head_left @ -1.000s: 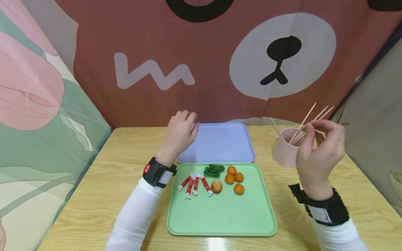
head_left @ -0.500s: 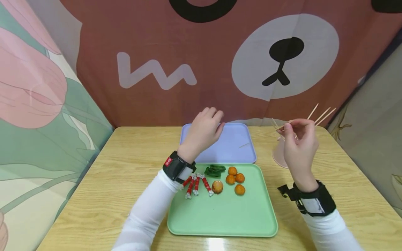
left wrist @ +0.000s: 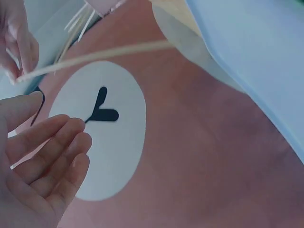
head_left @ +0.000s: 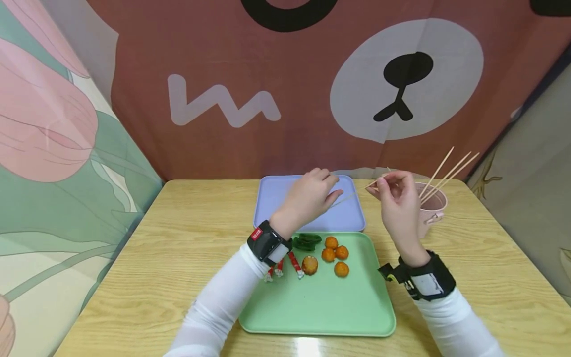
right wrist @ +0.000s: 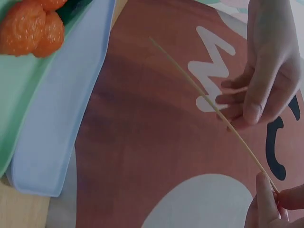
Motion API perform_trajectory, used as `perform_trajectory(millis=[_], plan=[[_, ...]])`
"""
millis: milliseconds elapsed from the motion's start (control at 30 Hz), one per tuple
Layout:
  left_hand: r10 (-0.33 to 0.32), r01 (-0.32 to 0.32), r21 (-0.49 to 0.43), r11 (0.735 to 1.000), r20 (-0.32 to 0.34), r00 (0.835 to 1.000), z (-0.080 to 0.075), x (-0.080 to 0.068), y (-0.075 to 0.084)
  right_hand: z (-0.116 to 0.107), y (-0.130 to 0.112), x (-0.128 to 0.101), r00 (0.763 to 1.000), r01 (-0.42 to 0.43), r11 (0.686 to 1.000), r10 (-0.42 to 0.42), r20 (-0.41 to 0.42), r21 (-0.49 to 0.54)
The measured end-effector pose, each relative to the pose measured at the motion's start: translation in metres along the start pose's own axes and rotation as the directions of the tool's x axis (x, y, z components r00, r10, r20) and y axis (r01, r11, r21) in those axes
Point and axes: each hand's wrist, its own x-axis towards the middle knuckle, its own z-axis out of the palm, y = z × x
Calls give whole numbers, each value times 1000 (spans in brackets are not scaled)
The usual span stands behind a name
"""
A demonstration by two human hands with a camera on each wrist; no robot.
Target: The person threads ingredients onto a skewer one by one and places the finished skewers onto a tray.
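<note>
My right hand [head_left: 397,208] pinches a thin bamboo skewer [head_left: 345,199] by one end between thumb and fingers. From there the skewer slants out over the blue-violet tray [head_left: 263,210], its far end reaching towards my left hand [head_left: 314,196]. Above that tray, the left hand holds nothing; its fingers are relaxed and slightly bent in the left wrist view. The right wrist view shows the skewer [right wrist: 199,92] at nearly full length, passing close by the left fingertips.
A green tray [head_left: 316,307] in front bears orange balls [head_left: 341,269], a browned round piece [head_left: 310,265], dark green pieces [head_left: 306,242] and red sticks with white ends [head_left: 296,264], partly hidden by my left wrist. At right stands a pink bucket [head_left: 432,201] with several skewers [head_left: 450,176].
My right hand has moved left, away from the bucket, bringing the skewer over the blue-violet tray. My left hand has moved right and slightly lower, towards it.
</note>
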Motion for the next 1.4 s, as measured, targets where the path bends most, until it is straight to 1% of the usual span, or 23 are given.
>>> perform_trajectory(millis=[133,367,533,667,733,800,900,967,1033,1167,1267,1333,1400], plan=[[14,-14,-36,999,16,1000,4,-2,7,6,2,-1,1000,-11,1000,11,18,18],[15,-14,-79,997,7,1000,9,-6,12,12,3,-2,999,-40,996,38,19,82],[-3,5,-88,996,21,1000,10,-9,13,15,2,-3,998,-51,995,49,25,80],[-16,19,-98,995,31,999,10,-11,13,17,2,-4,998,-40,997,37,43,60],[-19,22,-112,993,29,999,10,-11,13,17,2,-5,998,-33,997,30,50,67],[-23,25,-136,990,23,999,9,-12,14,18,2,-5,998,-28,996,24,55,83],[-54,50,-225,973,-14,998,8,-14,13,18,3,-6,998,-30,998,26,65,62],[-94,75,-300,951,-47,994,8,-16,12,18,4,-7,997,-31,999,29,76,29],[-140,99,-373,922,-83,987,8,-17,11,17,5,-7,995,-28,999,30,95,-28],[-235,143,-484,863,-136,962,8,-21,9,13,9,-10,988,-16,992,35,150,-123],[-309,160,-586,794,-163,937,8,-23,9,10,12,-13,981,-8,982,44,191,-189],[-355,159,-656,737,-176,918,7,-24,9,8,14,-16,975,-4,976,52,218,-218],[-398,152,-726,671,-180,900,7,-25,10,5,15,-20,969,-2,969,63,240,-246]])
